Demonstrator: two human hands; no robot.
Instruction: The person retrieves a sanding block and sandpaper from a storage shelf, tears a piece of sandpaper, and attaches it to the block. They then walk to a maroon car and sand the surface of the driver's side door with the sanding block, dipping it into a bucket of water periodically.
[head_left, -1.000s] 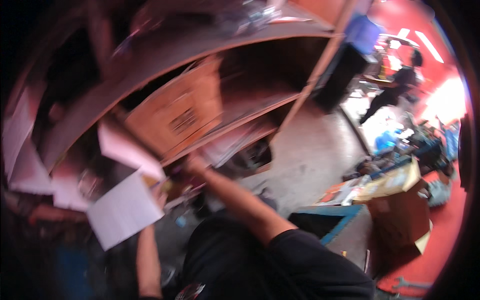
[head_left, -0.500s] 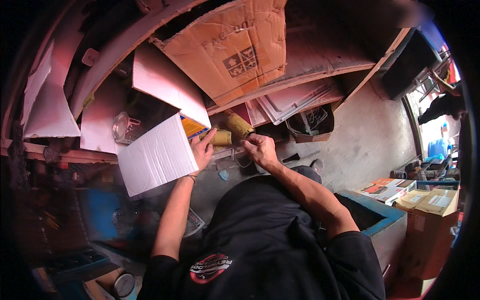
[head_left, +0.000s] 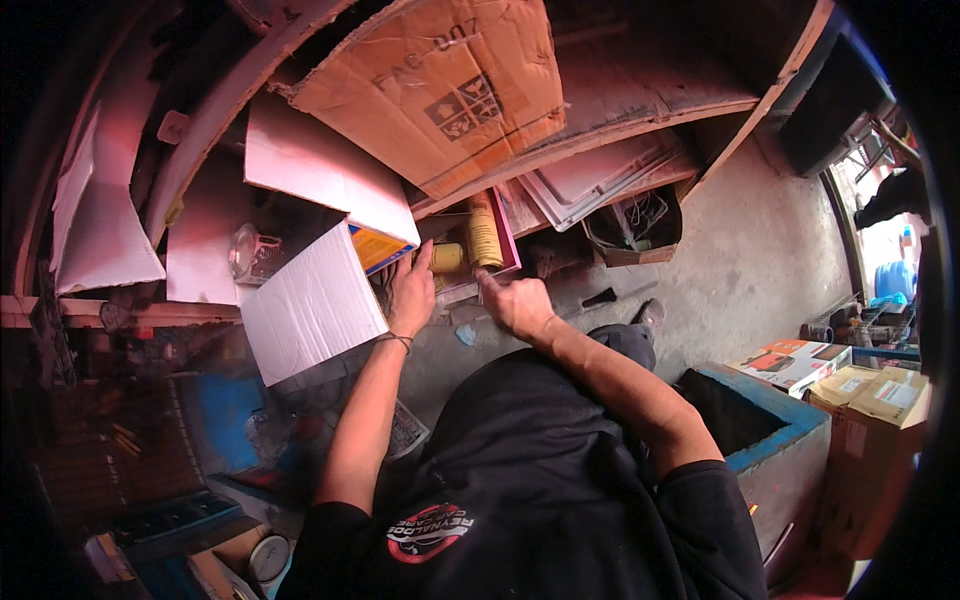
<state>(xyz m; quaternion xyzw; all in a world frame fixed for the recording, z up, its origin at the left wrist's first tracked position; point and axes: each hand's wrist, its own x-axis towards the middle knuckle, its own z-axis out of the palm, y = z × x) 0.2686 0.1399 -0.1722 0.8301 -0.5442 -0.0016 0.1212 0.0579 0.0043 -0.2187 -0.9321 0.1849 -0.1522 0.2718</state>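
A yellow can-like cylinder with dark print (head_left: 485, 235) stands lengthwise in a pink-sided compartment on the low shelf. My right hand (head_left: 518, 306) has its index finger stretched against the near end of it, the other fingers curled. A second yellow cylinder (head_left: 447, 258) lies just to the left. My left hand (head_left: 411, 296) is open, its fingers straight and reaching up between that cylinder and a blue-and-yellow box (head_left: 378, 248). The fingertips' exact contact is hard to make out. An open white cardboard flap (head_left: 315, 305) is left of this hand.
A brown cardboard flap (head_left: 450, 90) hangs above the hands. To its right lie white panels (head_left: 600, 185) and a box of cables (head_left: 635, 225). A clear jar (head_left: 255, 252) sits at left. At lower right stand a blue-edged bin (head_left: 790, 440) and cardboard boxes (head_left: 870, 420).
The yellow cylinder at my right hand has turned upright in view and moved into the compartment; my right hand now touches only its near end. My left hand has shifted slightly right.
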